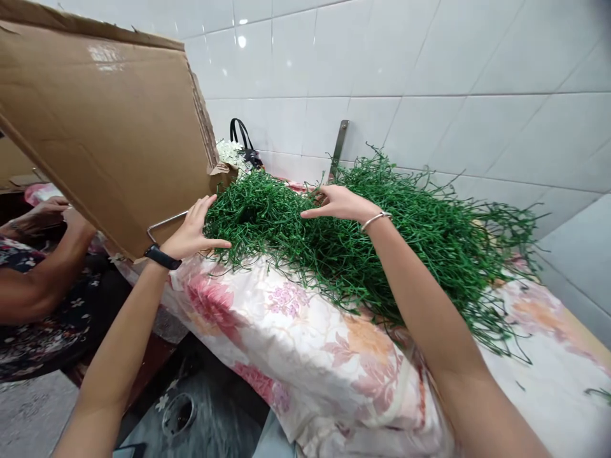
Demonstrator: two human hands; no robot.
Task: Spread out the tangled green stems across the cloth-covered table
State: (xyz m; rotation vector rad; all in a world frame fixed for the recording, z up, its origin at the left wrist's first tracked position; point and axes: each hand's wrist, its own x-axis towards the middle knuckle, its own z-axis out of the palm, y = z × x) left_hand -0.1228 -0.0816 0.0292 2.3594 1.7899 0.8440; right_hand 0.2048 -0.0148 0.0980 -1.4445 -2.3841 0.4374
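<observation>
A big tangled heap of green plastic stems [420,235] lies on the flower-patterned cloth [286,324], with a smaller mound of the same stems [267,203] at its left. My left hand [191,230] is at the left edge of the smaller mound, fingers stretched and thumb apart. Over the place where the two mounds meet is my right hand [341,203], its fingers spread and pointing left. Both palms face each other across the smaller mound, and nothing shows gripped in either. Whether the fingertips touch the stems I cannot tell.
A tall cardboard box [119,121] stands at the left, beside a bent metal wire [165,222]. White flowers [231,152], a black-handled bag [251,152] and a metal strip [338,146] are near the tiled wall. Another person's hands [57,213] are at work behind the box.
</observation>
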